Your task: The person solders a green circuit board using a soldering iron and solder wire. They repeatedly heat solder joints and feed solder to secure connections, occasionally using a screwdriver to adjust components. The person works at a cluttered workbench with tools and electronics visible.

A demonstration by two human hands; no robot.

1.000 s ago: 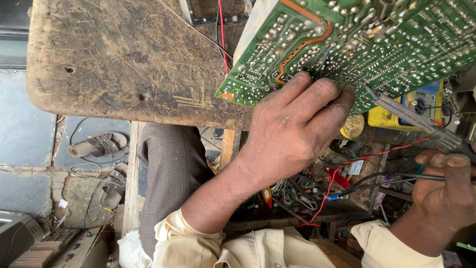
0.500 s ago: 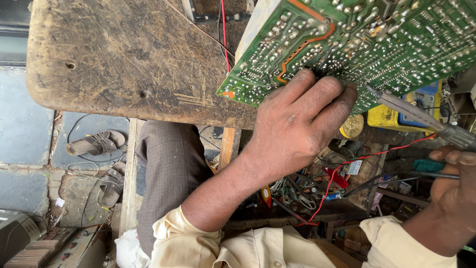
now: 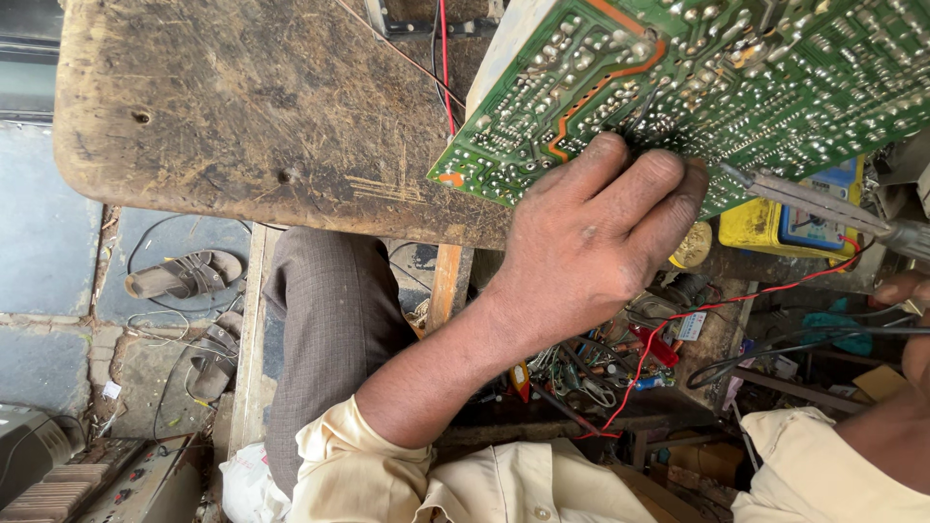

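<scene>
Sleeves: nearest us are our cream shirt cuffs, one at each lower corner of the view.
Left hand [image 3: 591, 242]: our fingers are flat and slightly spread, pressed against the solder side of the green circuit board [image 3: 697, 87]; nothing is clasped in the hand, it only steadies the board's lower edge.
Right hand [image 3: 906, 320]: only a sliver shows at the right edge, so we cannot tell how tightly it closes; a metal-tipped tool [image 3: 823, 205] runs from that edge up to the board's lower rim, just beside our left fingertips.
Circuit board: tilted, its near edge over the front of the wooden bench [image 3: 252, 107], with its upper part running out of view.
Parts heap [image 3: 601, 363]: below the board, an open clutter of loose wires and small components, with a red wire [image 3: 717, 308] looping across it.
Yellow box [image 3: 765, 225]: just behind the tool, partly under the board; we cannot tell what it contains.
Floor: a pair of sandals [image 3: 189, 276] lies well left, below the bench.
</scene>
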